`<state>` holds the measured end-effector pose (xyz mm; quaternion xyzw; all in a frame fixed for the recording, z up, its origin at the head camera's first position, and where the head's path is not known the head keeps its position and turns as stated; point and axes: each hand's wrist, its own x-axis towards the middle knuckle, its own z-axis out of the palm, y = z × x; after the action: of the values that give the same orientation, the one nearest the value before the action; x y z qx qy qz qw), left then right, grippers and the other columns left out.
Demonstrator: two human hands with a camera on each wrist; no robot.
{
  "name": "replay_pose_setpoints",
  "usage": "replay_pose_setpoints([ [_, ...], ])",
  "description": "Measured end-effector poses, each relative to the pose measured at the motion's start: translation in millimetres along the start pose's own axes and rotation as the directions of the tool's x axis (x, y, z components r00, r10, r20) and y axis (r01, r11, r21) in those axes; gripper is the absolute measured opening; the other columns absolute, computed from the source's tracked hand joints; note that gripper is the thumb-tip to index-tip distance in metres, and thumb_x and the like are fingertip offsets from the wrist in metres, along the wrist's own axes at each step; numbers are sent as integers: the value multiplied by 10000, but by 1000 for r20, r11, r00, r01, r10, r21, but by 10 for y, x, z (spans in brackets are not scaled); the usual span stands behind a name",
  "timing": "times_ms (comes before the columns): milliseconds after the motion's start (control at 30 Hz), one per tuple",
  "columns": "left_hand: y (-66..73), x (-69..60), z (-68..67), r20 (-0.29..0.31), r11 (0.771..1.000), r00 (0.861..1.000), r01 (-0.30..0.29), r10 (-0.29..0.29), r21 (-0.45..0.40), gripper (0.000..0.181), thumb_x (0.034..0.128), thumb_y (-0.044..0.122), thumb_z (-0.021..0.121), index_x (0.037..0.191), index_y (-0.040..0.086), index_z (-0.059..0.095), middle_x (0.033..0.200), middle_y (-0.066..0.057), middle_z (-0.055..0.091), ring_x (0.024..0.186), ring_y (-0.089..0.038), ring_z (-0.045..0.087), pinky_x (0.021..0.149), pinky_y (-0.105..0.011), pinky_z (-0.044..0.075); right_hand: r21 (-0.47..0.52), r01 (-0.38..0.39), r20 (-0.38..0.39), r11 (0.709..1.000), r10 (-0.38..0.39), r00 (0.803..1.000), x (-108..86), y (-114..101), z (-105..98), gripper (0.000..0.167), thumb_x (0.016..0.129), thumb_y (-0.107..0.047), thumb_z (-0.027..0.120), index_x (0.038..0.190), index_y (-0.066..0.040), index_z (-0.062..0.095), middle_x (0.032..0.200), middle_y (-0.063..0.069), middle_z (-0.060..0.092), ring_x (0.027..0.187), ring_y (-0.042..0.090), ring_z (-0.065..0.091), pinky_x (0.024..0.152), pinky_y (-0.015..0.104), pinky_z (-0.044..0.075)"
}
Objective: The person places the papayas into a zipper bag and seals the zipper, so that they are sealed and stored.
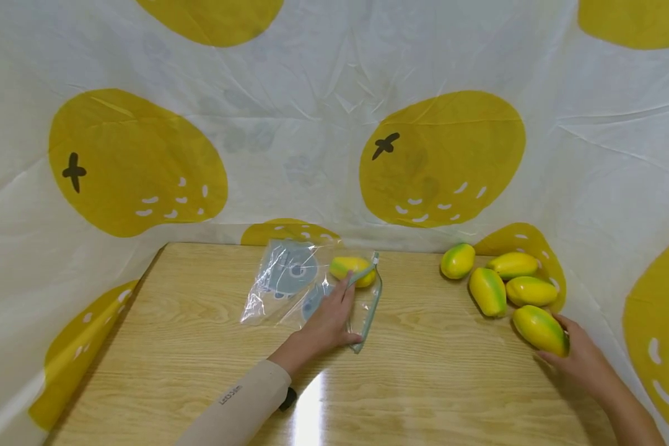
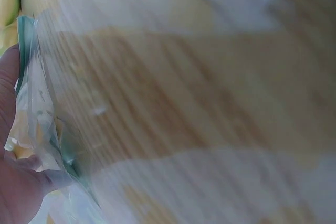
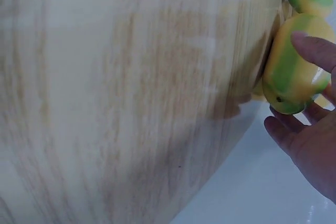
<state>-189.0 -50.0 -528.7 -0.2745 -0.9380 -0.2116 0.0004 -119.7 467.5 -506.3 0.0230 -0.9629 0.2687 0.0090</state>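
Note:
A clear plastic bag (image 1: 279, 310) with a grey-green zip edge lies on the table, one yellow-green fruit (image 1: 342, 266) inside near its mouth. My left hand (image 1: 326, 322) rests on the bag's open end, thumb and fingers spread apart along the edges. The left wrist view shows that hand (image 2: 18, 182) against the zip edge (image 2: 22, 51). At the right, my right hand (image 1: 585, 362) grips the nearest fruit (image 1: 537, 328) by its right end. In the right wrist view the thumb lies on this fruit (image 3: 294, 59), with fingers of the hand (image 3: 317, 150) around its end.
Several more yellow-green fruits (image 1: 487, 292) lie in a group beyond the right hand. A white cloth (image 1: 301, 155) with large yellow fruit prints stands behind and beside the wooden table (image 1: 424, 384). A small black object (image 1: 288, 399) shows beside the left sleeve.

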Motion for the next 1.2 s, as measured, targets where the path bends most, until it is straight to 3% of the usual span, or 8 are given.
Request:
replay_pose_setpoints([
  [433, 6, 10, 11, 22, 1000, 999, 25, -25, 17, 1356, 728, 548, 896, 1661, 51, 47, 1750, -87, -93, 1591, -323, 189, 1136, -659, 385, 1, 57, -88, 998, -57, 995, -76, -51, 28, 812, 936, -20, 721, 1558, 118, 217, 1388, 516, 363, 1221, 707, 374, 1039, 814, 245],
  [700, 15, 6, 11, 26, 999, 999, 29, -29, 16, 1361, 723, 544, 900, 1662, 54, 46, 1749, -83, -106, 1593, -322, 181, 1126, -668, 391, -43, 161, -138, 986, -165, 977, -7, -369, -1, 826, 885, 35, 758, 1555, 93, 278, 1364, 469, 408, 1199, 631, 420, 1181, 559, 250],
  [767, 11, 6, 15, 25, 999, 999, 28, -28, 20, 1351, 724, 547, 899, 1660, 48, 63, 1749, -86, -104, 1591, -324, 191, 1124, -670, 394, -48, 192, -134, 980, -197, 971, 20, -473, 3, 850, 874, 35, 770, 1570, 58, 283, 1373, 447, 422, 1204, 618, 430, 1237, 343, 209],
  [800, 9, 6, 17, 25, 999, 999, 27, -27, 22, 1346, 724, 550, 898, 1659, 46, 71, 1749, -86, -103, 1590, -323, 195, 1123, -670, 396, -45, 206, -129, 978, -210, 969, 38, -530, 5, 860, 869, 38, 774, 1575, 46, 284, 1375, 440, 424, 1206, 615, 429, 1224, 399, 249],
  [833, 6, 6, 18, 25, 999, 999, 26, -27, 23, 1344, 724, 553, 899, 1659, 44, 78, 1749, -86, -104, 1589, -323, 198, 1122, -670, 396, -47, 216, -125, 975, -220, 967, 56, -583, 7, 865, 869, 32, 778, 1582, 27, 288, 1384, 422, 431, 1210, 601, 434, 1213, 307, 235],
  [933, -1, 8, 22, 22, 999, 999, 26, -26, 23, 1347, 719, 560, 902, 1659, 48, 84, 1749, -83, -107, 1590, -315, 200, 1125, -668, 395, -34, 248, -100, 968, -250, 963, 142, -739, 22, 875, 862, 33, 784, 1585, 13, 292, 1412, 392, 433, 1234, 577, 433, 1168, 384, 304],
  [1067, -7, 6, 30, 16, 1000, 1000, 25, -25, 15, 1365, 709, 563, 908, 1663, 60, 71, 1748, -74, -113, 1590, -314, 200, 1120, -675, 396, -17, 275, -65, 961, -275, 959, 287, -937, 52, 870, 864, 18, 789, 1587, 3, 307, 1448, 385, 424, 1281, 588, 419, 1019, 677, 354],
  [1200, -15, 5, 37, 12, 1000, 1000, 24, -25, 17, 1370, 707, 567, 906, 1664, 69, 61, 1749, -70, -111, 1589, -319, 202, 1109, -685, 401, -31, 327, -52, 945, -328, 943, 449, -1099, 122, 841, 857, -6, 804, 1566, 0, 352, 1452, 371, 444, 1288, 576, 437, 979, 704, 380],
])
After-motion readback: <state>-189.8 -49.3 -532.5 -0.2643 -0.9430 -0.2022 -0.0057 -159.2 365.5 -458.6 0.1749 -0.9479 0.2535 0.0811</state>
